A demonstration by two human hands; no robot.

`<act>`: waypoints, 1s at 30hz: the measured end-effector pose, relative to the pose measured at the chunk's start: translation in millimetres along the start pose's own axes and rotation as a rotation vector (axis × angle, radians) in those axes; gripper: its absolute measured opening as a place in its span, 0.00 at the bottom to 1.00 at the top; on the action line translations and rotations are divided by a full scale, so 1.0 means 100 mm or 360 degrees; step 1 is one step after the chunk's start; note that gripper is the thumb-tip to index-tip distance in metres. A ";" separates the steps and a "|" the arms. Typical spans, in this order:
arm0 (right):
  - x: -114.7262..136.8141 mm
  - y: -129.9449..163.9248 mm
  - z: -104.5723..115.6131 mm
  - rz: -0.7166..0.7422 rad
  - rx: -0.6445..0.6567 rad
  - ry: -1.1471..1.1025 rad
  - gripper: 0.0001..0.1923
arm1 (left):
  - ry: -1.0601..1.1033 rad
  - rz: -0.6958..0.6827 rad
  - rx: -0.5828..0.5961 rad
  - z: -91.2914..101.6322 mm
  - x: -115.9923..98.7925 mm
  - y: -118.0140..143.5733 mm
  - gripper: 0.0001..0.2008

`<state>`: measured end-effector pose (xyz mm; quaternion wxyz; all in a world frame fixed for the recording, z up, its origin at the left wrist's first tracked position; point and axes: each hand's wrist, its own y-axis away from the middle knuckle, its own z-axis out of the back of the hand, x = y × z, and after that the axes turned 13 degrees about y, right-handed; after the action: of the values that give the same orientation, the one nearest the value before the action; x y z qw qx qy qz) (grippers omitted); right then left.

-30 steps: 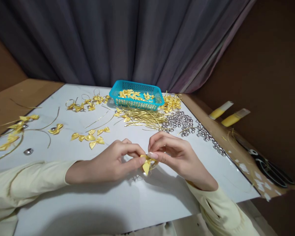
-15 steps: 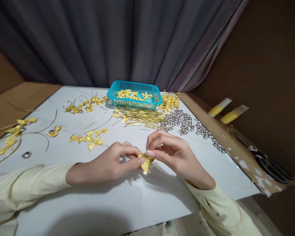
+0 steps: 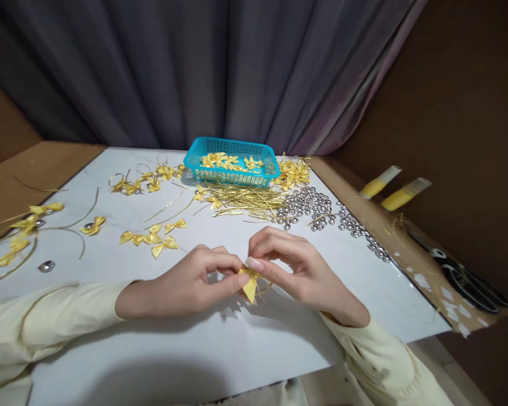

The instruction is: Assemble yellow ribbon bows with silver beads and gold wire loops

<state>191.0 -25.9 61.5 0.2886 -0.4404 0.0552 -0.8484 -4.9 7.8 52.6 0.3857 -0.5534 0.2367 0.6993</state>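
A yellow ribbon bow (image 3: 249, 288) is pinched between my two hands above the white board, one pointed tail hanging down. My left hand (image 3: 197, 277) grips its left side between thumb and fingers. On the upper right, the closed fingertips of my right hand (image 3: 285, 268) press at the bow's middle. A thin gold cord (image 3: 266, 290) curves out to the right below the bow; how it is fastened is hidden by my fingers. Several loose yellow bows (image 3: 154, 238) lie beyond my left hand.
A blue basket (image 3: 232, 179) holding yellow bows stands at the back. Before it lie gold cords (image 3: 249, 200) and many silver beads (image 3: 307, 206). Scissors (image 3: 463, 279) and two yellow-filled tubes (image 3: 406, 194) are at the right. Finished-looking bows with cords (image 3: 27, 225) lie left.
My right hand has shifted slightly left, its fingertips closer to the bow's middle. More of the curved gold cord shows below the bow. My left hand stays nearly in place.
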 end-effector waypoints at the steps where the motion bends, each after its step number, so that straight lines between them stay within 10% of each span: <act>1: 0.00 0.00 0.00 0.0010 0.0010 0.0026 0.07 | 0.0002 -0.0006 0.0004 0.00 0.00 0.00 0.12; 15: -0.02 0.01 -0.10 0.0437 -0.0254 0.0393 0.06 | 0.0632 0.0326 0.0115 0.02 0.01 -0.03 0.11; 30: -0.01 0.00 0.21 0.0346 -0.1383 0.0214 0.09 | 0.0433 0.0436 0.0152 -0.12 0.24 -0.04 0.11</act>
<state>207.8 -21.8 73.3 0.1601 -0.4561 0.4707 -0.7381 3.1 7.7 27.1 0.2772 -0.5864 0.3926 0.6520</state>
